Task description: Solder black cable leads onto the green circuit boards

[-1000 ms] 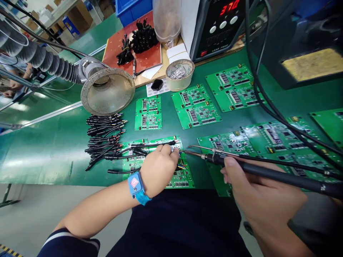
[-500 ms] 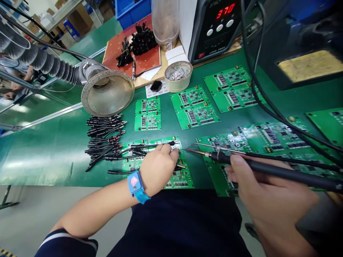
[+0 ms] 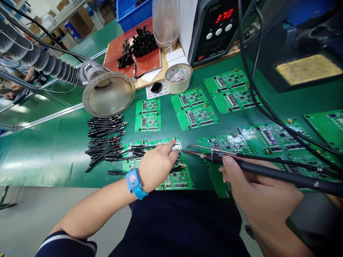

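Observation:
My left hand (image 3: pixel 158 162), with a blue wrist strap (image 3: pixel 135 184), lies over a green circuit board (image 3: pixel 187 180). Its index finger and thumb close on the end of a black cable (image 3: pixel 143 146) at the board's upper edge; the wire ends are mostly hidden. More black cables (image 3: pixel 175 170) with coloured wire ends lie across this board under the hand. In my right hand (image 3: pixel 257 192) is a soldering iron (image 3: pixel 252 167), with a thin metal feed tube (image 3: pixel 199 146) along its top. The iron's tip is just right of my left thumb, near the board's edge.
A pile of black cables (image 3: pixel 104 139) lies left, below a fume extractor funnel (image 3: pixel 108 94). More circuit boards (image 3: pixel 195 107) spread behind and right. Farther back stand a round tub (image 3: pixel 178 79) of silvery bits and a soldering station (image 3: pixel 214 32) reading 370. Black cords hang at right.
My left index finger has stretched forward over the cable's end, covering the wires that showed before. The right hand with the soldering iron has shifted slightly left, bringing the tip nearer.

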### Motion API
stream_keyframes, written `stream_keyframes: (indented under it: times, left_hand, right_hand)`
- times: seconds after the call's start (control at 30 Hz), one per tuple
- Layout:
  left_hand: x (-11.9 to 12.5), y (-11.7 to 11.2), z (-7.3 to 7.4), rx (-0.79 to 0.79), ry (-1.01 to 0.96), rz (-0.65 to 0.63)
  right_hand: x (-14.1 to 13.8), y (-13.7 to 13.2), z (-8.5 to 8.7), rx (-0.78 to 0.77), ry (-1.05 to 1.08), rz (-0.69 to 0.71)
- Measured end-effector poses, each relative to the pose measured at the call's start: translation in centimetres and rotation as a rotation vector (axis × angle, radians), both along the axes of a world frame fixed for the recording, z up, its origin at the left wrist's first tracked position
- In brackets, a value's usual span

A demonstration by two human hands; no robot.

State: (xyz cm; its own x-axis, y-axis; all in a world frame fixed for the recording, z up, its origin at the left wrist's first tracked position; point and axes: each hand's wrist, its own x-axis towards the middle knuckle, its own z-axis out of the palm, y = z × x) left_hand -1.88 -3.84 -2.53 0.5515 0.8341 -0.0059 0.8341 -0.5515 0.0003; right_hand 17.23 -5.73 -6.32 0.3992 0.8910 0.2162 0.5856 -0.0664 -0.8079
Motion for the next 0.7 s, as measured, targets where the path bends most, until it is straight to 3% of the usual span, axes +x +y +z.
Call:
stream_keyframes:
  times: [0.27,0.43,0.57,0.7]
  left_hand:
    - [0.2,0.0,0.0,0.081,0.026,-0.017]
    - [0.5,0.0,0.4,0.077,0.087,-0.027]
    - [0.5,0.1,0.4,0.073,0.091,-0.029]
    - [0.4,0.1,0.2,0.081,0.082,-0.028]
  right_hand:
    - [-0.1,-0.1,0.0,0.024,0.004,-0.002]
    - [0.0,0.1,1.1,-0.032,0.057,-0.035]
    - [0.2,0.3,1.7,0.027,0.056,-0.068]
    - [0.0,0.3,1.5,-0.038,0.060,-0.047]
